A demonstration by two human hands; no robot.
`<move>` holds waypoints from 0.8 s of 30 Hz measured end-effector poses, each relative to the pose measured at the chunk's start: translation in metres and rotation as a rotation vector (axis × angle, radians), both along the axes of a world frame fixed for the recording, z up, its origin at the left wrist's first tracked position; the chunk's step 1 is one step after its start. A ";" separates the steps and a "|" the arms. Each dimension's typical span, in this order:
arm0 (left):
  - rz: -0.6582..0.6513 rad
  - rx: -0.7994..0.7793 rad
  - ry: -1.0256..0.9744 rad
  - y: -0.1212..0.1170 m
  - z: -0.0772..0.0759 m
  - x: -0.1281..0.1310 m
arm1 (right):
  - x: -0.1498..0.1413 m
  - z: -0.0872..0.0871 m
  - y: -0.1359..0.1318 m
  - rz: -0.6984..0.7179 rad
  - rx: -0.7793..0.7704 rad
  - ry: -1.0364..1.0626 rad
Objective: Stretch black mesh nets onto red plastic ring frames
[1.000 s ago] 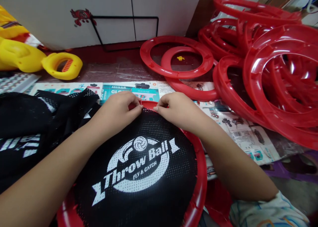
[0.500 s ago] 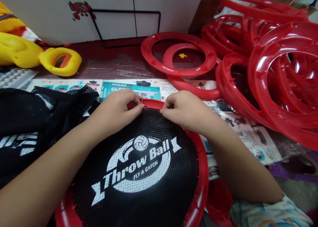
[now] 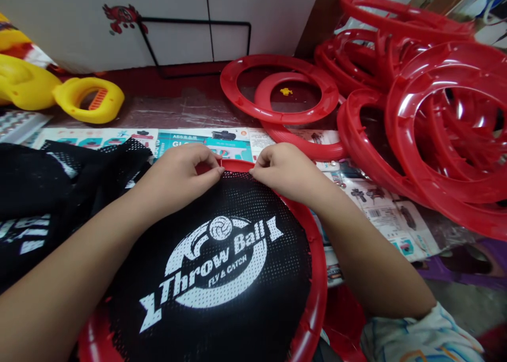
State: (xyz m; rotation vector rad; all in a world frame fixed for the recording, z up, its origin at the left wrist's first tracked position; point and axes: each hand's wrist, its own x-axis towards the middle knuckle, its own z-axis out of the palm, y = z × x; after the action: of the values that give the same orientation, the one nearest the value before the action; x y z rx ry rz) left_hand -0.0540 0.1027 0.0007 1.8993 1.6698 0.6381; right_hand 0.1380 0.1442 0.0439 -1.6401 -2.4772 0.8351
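Black mesh cloth [image 3: 186, 330], printed in white with "Throw Ball" and "FLY & CATCH", lies flat in the near middle of the view, spread across a red ring [image 3: 317, 293] that borders it. At the lower right is a patterned sleeve [image 3: 420, 335]. Left hand [image 3: 182, 167] and right hand [image 3: 283, 167] meet the cloth's far edge a little apart, the fingers of each narrowed to a pinch on the mesh there; it is hard to tell whether they grip the rim of the ring too. To the left more black cloth [image 3: 31, 177] is heaped up. Beyond the hands, a printed sheet [image 3: 186, 137] covers part of the dark bench [image 3: 170, 106]. Behind it, a smooth red hoop [image 3: 233, 87] overlaps a ribbed hoop [image 3: 312, 150], a small yellow piece [image 3: 285, 92] showing through both. A jumbled pile of red rings [image 3: 400, 108] fills the right, a yellow handle [image 3: 113, 106] lies left, and a white carton [image 3: 174, 40] stands at the back
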 end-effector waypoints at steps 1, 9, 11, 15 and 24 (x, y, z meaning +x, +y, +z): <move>0.000 -0.001 0.000 0.000 0.000 0.000 | 0.000 0.000 0.000 0.001 0.002 -0.006; -0.003 0.011 -0.004 0.000 0.000 0.000 | 0.000 -0.003 0.001 0.006 0.010 -0.022; -0.018 0.027 0.002 0.000 -0.001 0.000 | -0.001 -0.004 0.001 0.006 0.022 -0.013; -0.032 0.038 -0.013 0.001 -0.002 -0.001 | -0.001 -0.004 0.001 0.005 0.014 -0.003; -0.067 0.064 0.021 0.001 -0.002 -0.001 | -0.002 -0.010 0.005 0.057 0.057 0.076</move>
State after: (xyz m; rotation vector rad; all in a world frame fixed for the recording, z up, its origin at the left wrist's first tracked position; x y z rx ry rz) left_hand -0.0550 0.1036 -0.0013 2.0043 1.6091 0.6547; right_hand 0.1361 0.1497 0.0339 -1.4972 -2.4824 0.8087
